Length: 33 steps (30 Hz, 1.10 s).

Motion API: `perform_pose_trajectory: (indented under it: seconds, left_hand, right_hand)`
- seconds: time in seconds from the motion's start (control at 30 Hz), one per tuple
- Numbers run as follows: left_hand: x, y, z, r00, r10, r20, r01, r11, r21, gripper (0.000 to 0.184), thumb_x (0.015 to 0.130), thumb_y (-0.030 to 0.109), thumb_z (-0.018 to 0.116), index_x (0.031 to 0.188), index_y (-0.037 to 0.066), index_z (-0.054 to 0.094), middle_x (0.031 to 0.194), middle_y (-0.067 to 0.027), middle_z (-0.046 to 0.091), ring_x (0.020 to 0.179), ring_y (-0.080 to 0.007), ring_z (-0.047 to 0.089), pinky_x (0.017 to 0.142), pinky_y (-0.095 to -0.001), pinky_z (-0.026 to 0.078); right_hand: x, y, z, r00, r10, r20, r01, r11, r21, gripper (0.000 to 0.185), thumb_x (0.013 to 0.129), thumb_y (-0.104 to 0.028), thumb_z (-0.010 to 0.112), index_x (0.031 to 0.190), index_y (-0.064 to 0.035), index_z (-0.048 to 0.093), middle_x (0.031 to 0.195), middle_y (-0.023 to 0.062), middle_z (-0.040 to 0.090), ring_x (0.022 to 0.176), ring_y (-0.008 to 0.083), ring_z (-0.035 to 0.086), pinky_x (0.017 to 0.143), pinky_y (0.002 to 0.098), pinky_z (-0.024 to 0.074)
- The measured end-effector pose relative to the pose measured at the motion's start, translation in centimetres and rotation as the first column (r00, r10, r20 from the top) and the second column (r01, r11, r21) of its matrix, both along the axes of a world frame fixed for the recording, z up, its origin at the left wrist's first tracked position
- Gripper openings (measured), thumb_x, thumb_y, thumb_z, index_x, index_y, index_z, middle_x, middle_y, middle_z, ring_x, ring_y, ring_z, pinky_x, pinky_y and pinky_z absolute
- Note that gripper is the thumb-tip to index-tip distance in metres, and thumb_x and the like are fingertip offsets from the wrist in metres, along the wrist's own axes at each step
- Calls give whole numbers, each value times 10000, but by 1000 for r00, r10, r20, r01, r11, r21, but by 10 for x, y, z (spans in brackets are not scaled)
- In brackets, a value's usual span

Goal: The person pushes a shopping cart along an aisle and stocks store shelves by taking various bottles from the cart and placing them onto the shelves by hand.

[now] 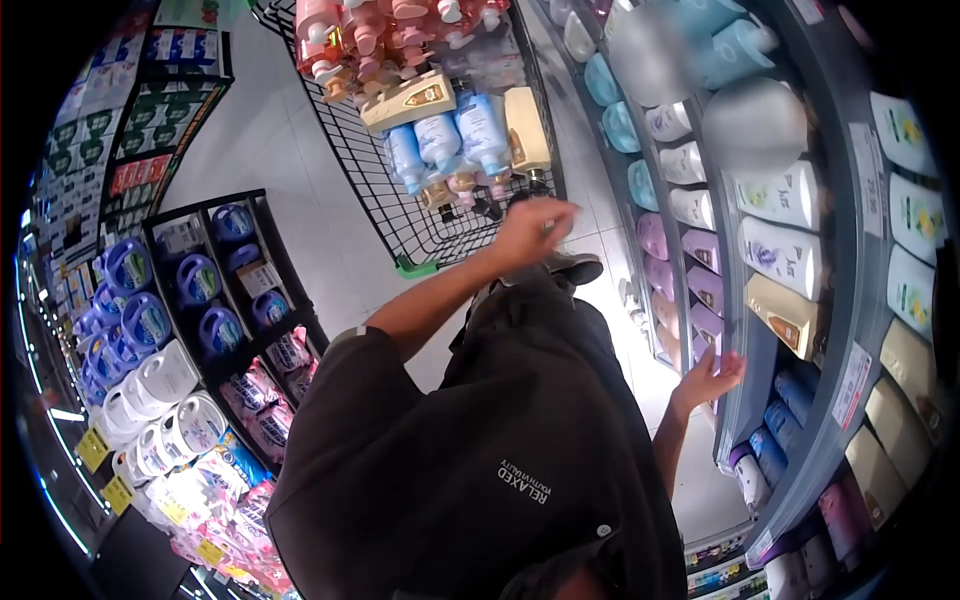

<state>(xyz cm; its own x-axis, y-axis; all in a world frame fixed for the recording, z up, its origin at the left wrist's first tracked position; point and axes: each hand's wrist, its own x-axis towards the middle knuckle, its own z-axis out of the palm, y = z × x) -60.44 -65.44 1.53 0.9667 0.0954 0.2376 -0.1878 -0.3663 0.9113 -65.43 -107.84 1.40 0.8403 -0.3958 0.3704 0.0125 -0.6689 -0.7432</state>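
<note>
My left hand [538,232] is over the near end of a black wire shopping cart [372,185], with its fingers loosely bent and apart and nothing visible in them. The cart holds several blue and white bottles [438,140], cream bottles [528,128] and, farther up, pink pump bottles [366,30]. To the right, my right hand [710,380] is beside the shelf, empty, its fingers spread. Nearest to it are purple bottles [706,330] and a cream bottle [785,315] on the shelf.
Tall shelves [868,180] with rows of bottles line the right side. At the left stands a dark rack [265,215] with blue-purple jugs [198,280], white jugs [195,425] and pink packs [270,430]. Pale floor tiles [270,130] lie between the rack and the cart.
</note>
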Motion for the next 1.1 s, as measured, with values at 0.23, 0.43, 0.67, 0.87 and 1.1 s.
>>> perform_pose_trajectory:
  seconds: [0.23,0.43,0.67,0.87,1.1]
  left_hand:
    - [78,276,-92,899,390,-200,-140,689,711,835,782,171,808,1479,23,373,1409,-269,480,1263,-450,508,1055,-473,461]
    - [136,308,-117,930,209,-303,128,589,798,1037,658,204,906,1503,20,334,1442,-224,472,1327,-394,475,1066,-476,418]
    - [133,295,-124,897,424,-127,-81,439,895,793,625,178,864,1314,124,476,1265,-161,535,1213,-388,508,971,-605,405]
    - [88,290,-75,996,88,-20,-48,705,707,892,552,112,905,1325,20,470,1137,-184,572,1042,-411,557,905,-492,470]
    - [10,122,87,991,-35,-131,33,999,-11,870,644,129,931,1323,-39,414,1165,-143,578,1096,-278,601,947,-378,505]
  right_hand:
    - [-77,99,-45,673,319,-667,-163,944,288,602,908,-6,703,1456,-24,455,1323,160,597,1120,247,636,848,343,571]
    - [-85,129,-23,589,308,-747,-33,933,358,521,948,-116,706,1413,-9,498,1184,163,679,1025,230,682,844,347,579]
    - [-94,157,1,659,106,-744,113,965,237,707,931,-88,684,1542,-62,328,1226,200,675,1007,256,689,862,379,576]
    - [-79,175,-4,678,272,-683,-35,940,340,584,947,-76,679,1478,-43,438,1215,182,684,1023,223,678,879,356,565]
    - [-3,262,79,639,672,-374,-448,720,530,583,915,-126,741,1442,-54,503,1353,164,628,1214,278,626,1024,372,505]
